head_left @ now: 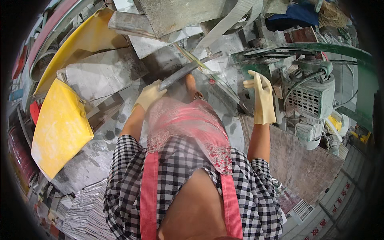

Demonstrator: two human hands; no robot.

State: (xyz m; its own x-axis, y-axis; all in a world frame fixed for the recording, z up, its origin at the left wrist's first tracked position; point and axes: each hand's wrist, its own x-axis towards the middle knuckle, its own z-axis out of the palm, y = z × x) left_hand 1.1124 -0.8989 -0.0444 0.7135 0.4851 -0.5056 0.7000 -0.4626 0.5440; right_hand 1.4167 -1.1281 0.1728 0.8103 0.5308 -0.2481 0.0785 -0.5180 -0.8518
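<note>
Item: grey tile strip, held at near end in gloved L hand, fingers closed on it, lying on wet saw table; gloved R hand open, flat vs. saw frame nr motor; cut apparently not begun, strip whole.

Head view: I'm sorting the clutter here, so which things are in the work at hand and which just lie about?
In hand:
left hand in a cream glove, gripping a grey tile strip
right hand, gloved, resting against the green cutting machine

Lying about:
yellow slabs
grey slab
stacked tile strips
</note>
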